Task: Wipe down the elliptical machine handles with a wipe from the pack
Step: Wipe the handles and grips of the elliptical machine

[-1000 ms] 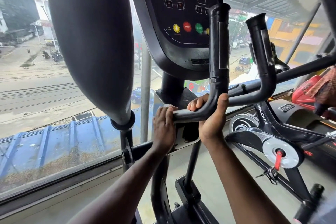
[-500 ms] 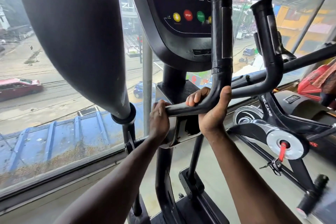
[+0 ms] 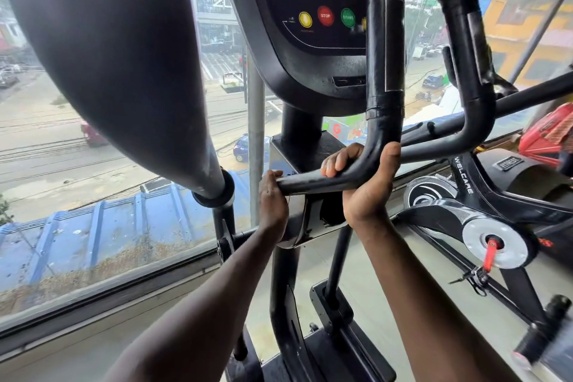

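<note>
The elliptical's fixed black handlebar [image 3: 384, 71] rises in front of the console and bends into a horizontal tube. My right hand [image 3: 366, 192] is wrapped around that bend from below, fingers curled over the top. My left hand [image 3: 273, 201] grips the inner end of the horizontal tube, just left of the right hand. No wipe or wipe pack shows; anything under my palms is hidden. A second upright handlebar [image 3: 465, 56] stands to the right, untouched. The thick padded moving handle [image 3: 124, 56] fills the upper left.
The console [image 3: 310, 25] with yellow, red and green buttons hangs right behind the handlebar. A spin bike [image 3: 496, 226] stands close on the right. A large window [image 3: 77, 226] runs along the left, with the machine's frame and floor below.
Both hands keep their grip on the same handlebar. The view has shifted closer and slightly downward, so the console and handles sit higher in the frame.
</note>
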